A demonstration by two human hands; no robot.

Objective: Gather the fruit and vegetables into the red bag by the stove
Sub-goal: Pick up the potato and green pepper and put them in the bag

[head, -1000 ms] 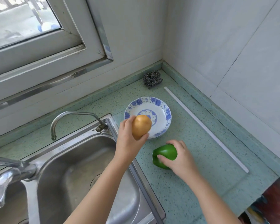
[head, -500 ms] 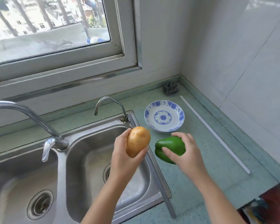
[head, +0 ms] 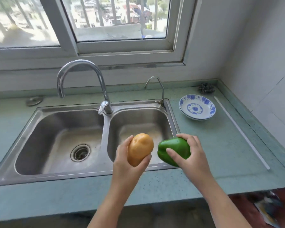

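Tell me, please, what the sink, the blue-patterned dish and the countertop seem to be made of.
The sink looks like stainless steel with a brushed, shiny finish: grey metal with soft reflections. The dish seems to be glazed ceramic or porcelain: glossy white with a blue printed pattern. The countertop is pale green with dark speckles and a matte look, perhaps stone or a composite; the picture does not settle which.

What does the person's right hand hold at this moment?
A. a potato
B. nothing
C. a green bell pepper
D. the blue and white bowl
C: the right hand grips the green bell pepper, while the left hand holds the potato.
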